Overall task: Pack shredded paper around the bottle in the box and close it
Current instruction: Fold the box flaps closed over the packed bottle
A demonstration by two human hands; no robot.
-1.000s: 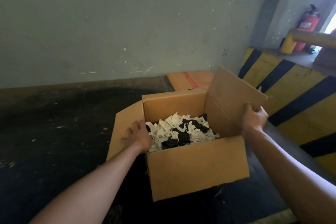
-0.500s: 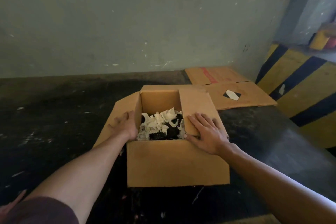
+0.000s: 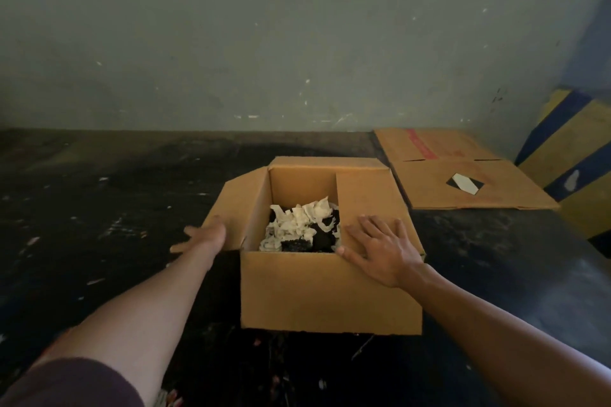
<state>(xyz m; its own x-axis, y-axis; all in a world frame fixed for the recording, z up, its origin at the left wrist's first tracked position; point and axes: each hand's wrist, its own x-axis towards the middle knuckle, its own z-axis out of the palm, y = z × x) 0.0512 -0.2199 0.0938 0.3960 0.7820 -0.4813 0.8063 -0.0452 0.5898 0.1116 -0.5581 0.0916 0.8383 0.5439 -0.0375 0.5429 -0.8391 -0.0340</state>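
Between the two hands sat the brown cardboard box (image 3: 330,287) on the dark floor (image 3: 99,225), white shredded paper (image 3: 297,225) inside. Its left flap (image 3: 231,211) still stuck out sideways, right beside the left hand (image 3: 205,236), fingers spread, holding nothing. The right hand (image 3: 380,251) lay flat on the folded right flap (image 3: 370,198).

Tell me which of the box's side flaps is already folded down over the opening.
The right flap, pressed flat under the right hand. The left flap splays outward beside the left hand.
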